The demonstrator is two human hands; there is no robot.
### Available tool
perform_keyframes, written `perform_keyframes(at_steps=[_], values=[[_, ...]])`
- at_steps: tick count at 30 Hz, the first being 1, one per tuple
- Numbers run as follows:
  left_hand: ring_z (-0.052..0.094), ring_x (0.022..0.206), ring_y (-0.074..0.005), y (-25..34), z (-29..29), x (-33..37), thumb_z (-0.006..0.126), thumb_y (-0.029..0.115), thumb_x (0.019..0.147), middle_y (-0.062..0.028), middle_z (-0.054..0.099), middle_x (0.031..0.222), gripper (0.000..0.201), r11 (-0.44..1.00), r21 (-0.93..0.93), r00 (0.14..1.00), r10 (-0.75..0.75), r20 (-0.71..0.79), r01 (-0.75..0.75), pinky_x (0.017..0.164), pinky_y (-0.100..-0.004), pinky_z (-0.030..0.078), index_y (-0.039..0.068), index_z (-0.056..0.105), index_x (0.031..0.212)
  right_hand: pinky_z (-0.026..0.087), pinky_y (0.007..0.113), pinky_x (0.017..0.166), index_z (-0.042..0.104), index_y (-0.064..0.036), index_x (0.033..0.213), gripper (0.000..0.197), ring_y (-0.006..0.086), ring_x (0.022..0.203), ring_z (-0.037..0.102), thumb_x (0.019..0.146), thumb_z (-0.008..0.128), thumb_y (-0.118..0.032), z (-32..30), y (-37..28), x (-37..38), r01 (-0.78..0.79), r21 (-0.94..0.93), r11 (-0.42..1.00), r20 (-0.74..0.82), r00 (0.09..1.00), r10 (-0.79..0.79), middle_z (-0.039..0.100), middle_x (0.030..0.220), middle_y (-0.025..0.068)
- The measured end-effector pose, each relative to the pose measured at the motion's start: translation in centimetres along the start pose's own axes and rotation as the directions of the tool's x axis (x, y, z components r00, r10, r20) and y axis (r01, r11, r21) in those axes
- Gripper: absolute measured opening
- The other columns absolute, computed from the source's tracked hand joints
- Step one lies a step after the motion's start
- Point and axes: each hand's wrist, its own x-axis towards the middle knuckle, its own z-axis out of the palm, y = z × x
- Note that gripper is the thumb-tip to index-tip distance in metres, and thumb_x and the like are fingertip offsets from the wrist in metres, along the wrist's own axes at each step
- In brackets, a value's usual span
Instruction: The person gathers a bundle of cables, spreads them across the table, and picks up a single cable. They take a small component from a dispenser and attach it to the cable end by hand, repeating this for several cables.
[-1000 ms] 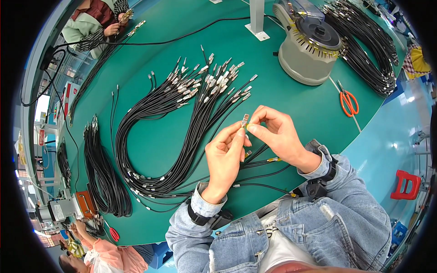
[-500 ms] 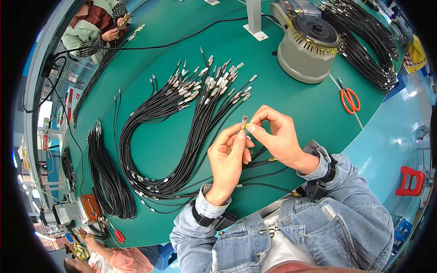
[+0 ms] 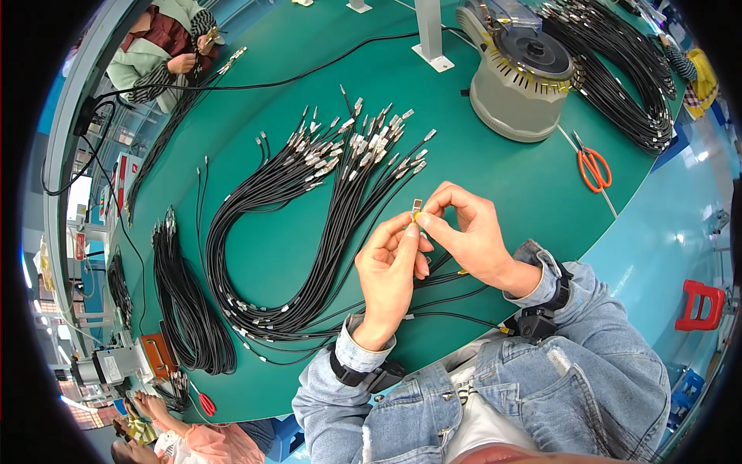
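Note:
Over the near part of the table, my left hand (image 3: 389,271) pinches a cable by its small silver connector (image 3: 417,205), which points up and away from me. My right hand (image 3: 477,237) closes thumb and forefinger on a bit of yellow tape (image 3: 418,217) at the connector's base. The fingertips of both hands meet there and partly hide the tape. Several black cables (image 3: 452,312) run out beneath my hands, some with yellow ends. A large curved bundle of black cables (image 3: 309,286) with silver connectors lies to the left.
A round grey tape dispenser (image 3: 510,108) with yellow strips stands at the far right, near orange-handled scissors (image 3: 593,168). Further black cable bundles lie at left (image 3: 185,309) and far right (image 3: 630,93). A metal post (image 3: 430,35) rises at the back. Other people (image 3: 166,58) sit around the table.
The view has shifted very slightly. Both hands stay at the connector in almost the same pinch, with the yellow tape still between the fingertips.

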Motion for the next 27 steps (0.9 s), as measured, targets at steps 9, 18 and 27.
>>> perform_keyframes(at_steps=[9, 18, 27], values=[[0.050, 0.050, -0.0059, -0.04, 0.09, -0.16, 0.052, 0.009, 0.090, -0.0054, 0.059, 0.072, 0.021, 1.000, -0.006, 1.000, 0.009, -0.005, -0.009, 0.043, -0.0175, 0.039, -0.003, 0.056, 0.107, 0.039, 0.025, 0.074, 0.057, 0.0007, 0.081, 0.008, 0.0104, 0.079, 0.049, 0.081, 0.061, -0.006, 0.11, -0.19, -0.08, -0.041, 0.029, 0.999, -0.012, 0.999, 0.041, 0.055, 0.082, 0.0048], [0.048, 0.047, -0.0077, 0.22, 0.18, 0.08, 0.050, 0.014, 0.091, -0.0062, 0.058, 0.068, 0.017, 0.999, -0.034, 1.000, -0.006, -0.022, 0.005, 0.040, -0.0179, 0.037, -0.001, 0.057, 0.094, 0.039, 0.025, 0.072, 0.056, -0.0002, 0.080, 0.008, 0.0101, 0.077, 0.049, 0.081, 0.060, -0.006, 0.25, -0.12, -0.25, -0.031, 0.022, 0.999, -0.012, 0.999, 0.031, 0.054, 0.081, 0.0042], [0.042, 0.043, -0.0054, 0.15, -0.09, 0.34, 0.048, 0.017, 0.092, -0.0028, 0.054, 0.062, 0.017, 0.998, -0.062, 1.000, -0.019, -0.022, 0.018, 0.037, -0.0173, 0.031, 0.004, 0.053, 0.082, 0.040, 0.026, 0.069, 0.058, 0.0011, 0.076, 0.008, 0.0100, 0.072, 0.049, 0.079, 0.061, -0.006, 0.92, -0.35, -0.45, -0.011, 0.038, 0.999, -0.065, 0.998, 0.013, 0.054, 0.075, 0.0025]])
